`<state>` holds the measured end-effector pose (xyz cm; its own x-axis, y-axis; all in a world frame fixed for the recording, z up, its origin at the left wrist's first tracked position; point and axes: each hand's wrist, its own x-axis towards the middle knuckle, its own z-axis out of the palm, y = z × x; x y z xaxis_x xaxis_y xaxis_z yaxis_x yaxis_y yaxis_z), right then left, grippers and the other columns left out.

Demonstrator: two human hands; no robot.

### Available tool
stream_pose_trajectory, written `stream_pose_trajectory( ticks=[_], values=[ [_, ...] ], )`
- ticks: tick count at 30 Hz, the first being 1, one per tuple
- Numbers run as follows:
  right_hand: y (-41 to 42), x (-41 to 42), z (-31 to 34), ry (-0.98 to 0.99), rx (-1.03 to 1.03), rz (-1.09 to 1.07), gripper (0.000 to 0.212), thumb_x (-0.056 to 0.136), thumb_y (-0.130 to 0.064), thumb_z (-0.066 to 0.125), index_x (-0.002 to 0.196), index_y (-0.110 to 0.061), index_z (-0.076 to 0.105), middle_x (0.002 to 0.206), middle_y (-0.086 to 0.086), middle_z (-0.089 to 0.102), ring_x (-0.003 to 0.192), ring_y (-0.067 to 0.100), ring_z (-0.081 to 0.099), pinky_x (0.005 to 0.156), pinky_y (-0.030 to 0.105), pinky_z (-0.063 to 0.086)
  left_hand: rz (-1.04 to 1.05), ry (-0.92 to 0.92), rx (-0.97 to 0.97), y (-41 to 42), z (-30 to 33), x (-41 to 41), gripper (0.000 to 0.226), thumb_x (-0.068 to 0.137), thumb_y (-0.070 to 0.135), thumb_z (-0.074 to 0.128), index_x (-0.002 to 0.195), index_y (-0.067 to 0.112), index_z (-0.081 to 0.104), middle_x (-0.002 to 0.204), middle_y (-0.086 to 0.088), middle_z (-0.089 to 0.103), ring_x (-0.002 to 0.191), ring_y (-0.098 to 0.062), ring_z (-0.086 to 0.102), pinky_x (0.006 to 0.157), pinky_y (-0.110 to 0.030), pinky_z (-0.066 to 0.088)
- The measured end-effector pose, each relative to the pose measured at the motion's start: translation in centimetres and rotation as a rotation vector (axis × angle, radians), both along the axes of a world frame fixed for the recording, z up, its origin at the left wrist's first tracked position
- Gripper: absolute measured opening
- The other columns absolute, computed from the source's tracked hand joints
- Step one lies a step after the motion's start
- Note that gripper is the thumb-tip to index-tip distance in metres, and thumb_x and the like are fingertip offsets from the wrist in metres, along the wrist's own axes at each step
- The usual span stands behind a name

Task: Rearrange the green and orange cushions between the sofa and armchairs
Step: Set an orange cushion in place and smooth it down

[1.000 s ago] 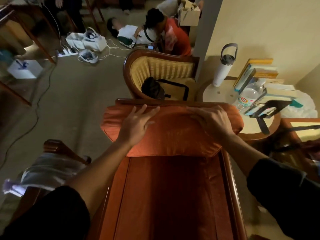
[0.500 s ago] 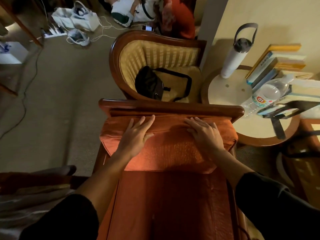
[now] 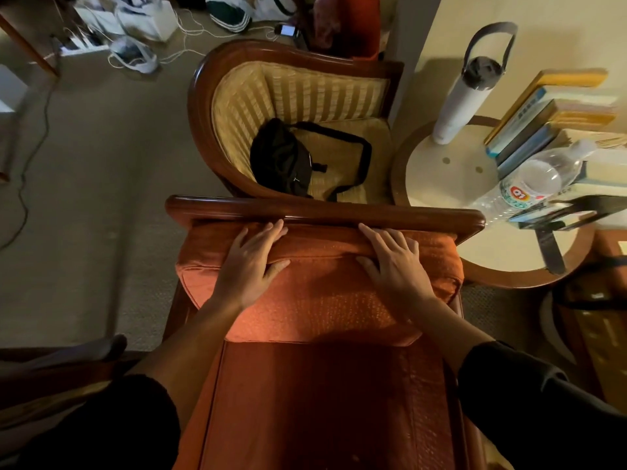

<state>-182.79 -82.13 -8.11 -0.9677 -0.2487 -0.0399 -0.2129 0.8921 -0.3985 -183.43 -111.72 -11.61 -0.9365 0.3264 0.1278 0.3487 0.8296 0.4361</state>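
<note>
Orange fabric is lying under both my palms: the orange cushion (image 3: 315, 293) is resting on the seat (image 3: 325, 408) of the wooden armchair (image 3: 322, 212), its far edge tucked against the dark wooden rail just beyond my fingertips. I am pressing my left hand (image 3: 249, 266) flat on the cushion's left half, fingers spread wide and reaching up to the rail, thumb angling in toward the middle. My right hand (image 3: 393, 262) is lying flat on the right half in the same way, fingers splayed and open, gripping nothing. Neither hand is closing around the cushion; both are simply bearing down on its top face. My black sleeves are showing at the bottom corners.

Past my fingertips, beyond the rail, a second armchair (image 3: 295, 93) with a pale woven seat is standing with its curved wooden back facing away, and a black bag (image 3: 281, 157) with a long strap is sitting on its seat. To the right of my right hand, a round table (image 3: 451, 174) is carrying a tall white flask (image 3: 464, 93), a clear plastic bottle (image 3: 539, 181) lying on its side, and a stack of books (image 3: 556, 113). Far beyond my left hand, cables and white bags (image 3: 135, 25) are lying on the beige carpet (image 3: 95, 198).
</note>
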Motion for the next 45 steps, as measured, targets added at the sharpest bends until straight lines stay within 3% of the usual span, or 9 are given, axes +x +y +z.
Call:
stream_pose_trajectory(
  ticks=[4, 9, 14, 19, 21, 24, 28, 34, 45],
  values=[
    [0.1, -0.1, -0.2, 0.008, 0.025, 0.012, 0.055, 0.100, -0.049, 0.037, 0.150, -0.026, 0.033, 0.148, -0.003, 0.044, 0.140, 0.018, 0.030, 0.114, 0.044, 0.020, -0.003, -0.014, -0.056, 0.1, 0.3, 0.0, 0.071, 0.094, 0.053, 0.038, 0.153, 0.017, 0.022, 0.151, 0.010, 0.040, 0.146, -0.009, 0.023, 0.120, -0.042, 0.015],
    [-1.7, 0.6, -0.2, 0.062, 0.263, -0.058, 0.052, 0.102, -0.046, 0.033, 0.148, -0.023, 0.039, 0.149, 0.000, 0.045, 0.141, 0.023, 0.034, 0.111, 0.046, 0.030, 0.004, -0.048, -0.185, 0.4, 1.4, 0.1, 0.070, 0.095, 0.054, 0.031, 0.153, 0.017, 0.020, 0.153, 0.008, 0.039, 0.147, -0.009, 0.021, 0.120, -0.045, 0.015],
    [-2.9, 1.4, 0.9, 0.022, 0.255, -0.139, 0.053, 0.103, -0.041, 0.033, 0.153, -0.023, 0.028, 0.156, 0.002, 0.036, 0.148, 0.025, 0.021, 0.119, 0.050, 0.015, 0.066, -0.108, -0.332, 1.6, 2.3, 0.7, 0.065, 0.099, 0.046, 0.035, 0.154, 0.019, 0.016, 0.158, -0.001, 0.031, 0.149, -0.017, 0.014, 0.120, -0.050, 0.007],
    [-2.2, 5.2, 1.5, 0.185, 0.106, -0.184, 0.050, 0.100, -0.040, 0.044, 0.146, -0.020, 0.040, 0.151, 0.005, 0.043, 0.146, 0.025, 0.026, 0.119, 0.053, 0.008, 0.210, 0.015, -0.321, 1.5, 2.6, 4.7, 0.065, 0.098, 0.047, 0.036, 0.153, 0.018, 0.021, 0.160, -0.014, 0.020, 0.148, -0.032, 0.016, 0.119, -0.052, 0.010],
    [-1.8, 6.5, 0.5, 0.139, 0.143, -0.158, 0.056, 0.099, -0.044, 0.042, 0.150, -0.022, 0.033, 0.157, 0.005, 0.034, 0.150, 0.026, 0.017, 0.120, 0.054, 0.004, 0.187, -0.036, -0.400, 1.1, 2.4, 6.3, 0.069, 0.097, 0.053, 0.028, 0.155, 0.020, 0.010, 0.162, -0.013, 0.010, 0.149, -0.034, 0.006, 0.120, -0.052, 0.007],
    [-1.4, 6.7, -0.6, 0.051, 0.255, -0.071, 0.072, 0.098, -0.048, 0.040, 0.157, -0.023, 0.008, 0.165, 0.006, 0.007, 0.151, 0.026, -0.008, 0.120, 0.053, -0.007, 0.155, -0.132, -0.452, 0.6, 2.0, 6.0, 0.075, 0.094, 0.060, 0.017, 0.155, 0.025, -0.007, 0.163, -0.008, -0.008, 0.149, -0.030, -0.011, 0.120, -0.049, -0.003],
    [-1.2, 6.0, 0.1, -0.086, 0.308, -0.031, 0.084, 0.095, -0.048, 0.044, 0.156, -0.026, -0.011, 0.165, 0.003, -0.014, 0.148, 0.024, -0.024, 0.119, 0.050, -0.013, 0.147, -0.244, -0.393, 0.7, 2.2, 4.9, 0.075, 0.096, 0.058, 0.027, 0.154, 0.027, -0.010, 0.162, -0.006, -0.014, 0.148, -0.027, -0.019, 0.119, -0.047, -0.010],
    [-1.4, 5.4, 2.1, -0.189, 0.343, -0.020, 0.087, 0.094, -0.055, 0.047, 0.157, -0.026, -0.006, 0.165, 0.003, -0.012, 0.149, 0.026, -0.018, 0.120, 0.051, -0.009, 0.097, -0.404, -0.435, 0.4, 4.5, 4.2, 0.074, 0.098, 0.056, 0.029, 0.153, 0.029, -0.013, 0.161, -0.005, -0.018, 0.148, -0.027, -0.018, 0.120, -0.046, -0.007],
    [-2.3, 12.5, 4.3, -0.198, 0.192, -0.231, 0.074, 0.097, -0.051, 0.046, 0.157, -0.025, 0.010, 0.165, 0.008, 0.009, 0.151, 0.031, 0.004, 0.119, 0.055, 0.003, 0.112, -0.368, -0.399, 1.4, 6.7, 10.2, 0.073, 0.099, 0.051, 0.033, 0.154, 0.028, -0.008, 0.162, -0.010, -0.016, 0.149, -0.031, -0.012, 0.121, -0.049, 0.003]
  ],
)
